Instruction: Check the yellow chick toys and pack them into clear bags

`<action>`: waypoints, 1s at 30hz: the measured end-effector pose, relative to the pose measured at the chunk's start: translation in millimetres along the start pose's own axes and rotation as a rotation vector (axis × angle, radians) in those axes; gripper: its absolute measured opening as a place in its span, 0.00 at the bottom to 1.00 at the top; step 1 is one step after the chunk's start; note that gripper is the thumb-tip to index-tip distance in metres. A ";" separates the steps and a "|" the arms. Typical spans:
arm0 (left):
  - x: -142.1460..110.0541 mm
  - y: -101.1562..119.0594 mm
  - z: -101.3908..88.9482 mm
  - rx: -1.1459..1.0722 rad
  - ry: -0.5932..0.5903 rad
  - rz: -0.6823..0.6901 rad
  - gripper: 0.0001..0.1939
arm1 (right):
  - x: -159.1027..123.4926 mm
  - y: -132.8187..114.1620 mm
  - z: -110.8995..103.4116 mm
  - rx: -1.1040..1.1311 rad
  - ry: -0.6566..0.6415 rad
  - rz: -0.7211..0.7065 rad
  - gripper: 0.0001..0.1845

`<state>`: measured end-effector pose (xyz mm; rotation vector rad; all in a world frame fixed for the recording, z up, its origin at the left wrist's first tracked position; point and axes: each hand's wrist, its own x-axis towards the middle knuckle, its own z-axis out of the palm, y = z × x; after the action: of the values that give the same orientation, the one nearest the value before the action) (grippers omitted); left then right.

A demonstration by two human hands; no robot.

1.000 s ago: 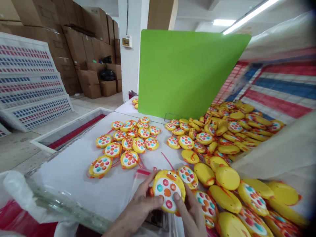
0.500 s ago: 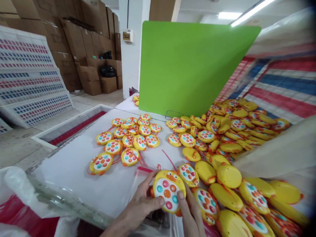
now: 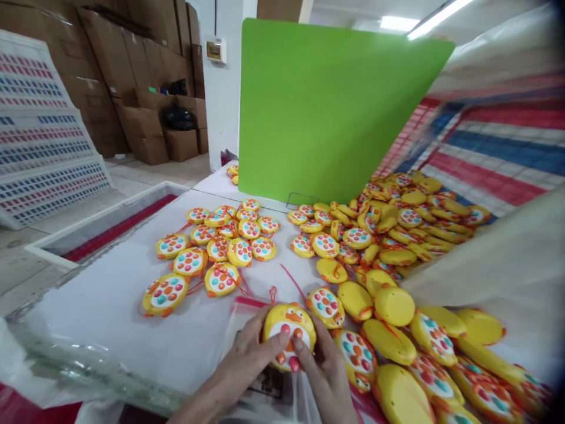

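Note:
A yellow duck-shaped bubble toy [image 3: 289, 330] with coloured buttons sits between both my hands near the table's front edge. My left hand [image 3: 251, 360] grips its left side with the thumb pressed on the white face. My right hand [image 3: 324, 371] holds the right side, thumb also on the buttons. Under the toy lies a clear zip bag [image 3: 247, 318] with a red strip. A red cord [image 3: 291, 281] trails from the toy.
A group of the same toys [image 3: 216, 247] lies face up to the left; a large heap [image 3: 397, 253] spills from a striped sack [image 3: 494, 153] on the right. A green board [image 3: 331, 112] stands behind. Cardboard boxes [image 3: 141, 70] and stacked trays [image 3: 39, 129] fill the far left.
Both thumbs have moved inward over the toy's face and now press its middle buttons. The toy stays between my hands; the view has shifted slightly.

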<state>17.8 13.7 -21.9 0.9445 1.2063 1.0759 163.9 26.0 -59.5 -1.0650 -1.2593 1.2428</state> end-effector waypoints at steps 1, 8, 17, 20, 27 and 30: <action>-1.1 -0.2 -1.4 0.028 -0.031 0.014 0.28 | 1.3 -0.1 -0.3 -0.021 -0.021 -0.005 0.26; 48.2 24.8 -26.6 -0.237 0.203 0.074 0.20 | 39.4 0.6 -54.1 -0.809 -0.001 -0.276 0.19; 85.8 51.0 -39.8 -0.470 0.205 -0.014 0.07 | 93.3 31.5 -100.6 -1.405 -0.022 -0.375 0.12; 75.1 24.8 -17.6 -0.391 0.132 -0.095 0.12 | 91.1 19.2 -91.8 -1.381 -0.049 -0.426 0.13; 61.9 -4.4 18.9 -0.275 -0.034 -0.114 0.28 | 66.7 -24.7 -58.9 -0.989 -0.086 -0.528 0.14; 53.2 -2.4 21.9 -0.260 -0.098 -0.045 0.27 | 58.4 -20.1 -50.2 -0.740 -0.007 -0.418 0.16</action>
<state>41.6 64.7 -34.1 0.7567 0.9762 1.1074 210.3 86.9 -37.9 -1.2066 -1.8974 0.4538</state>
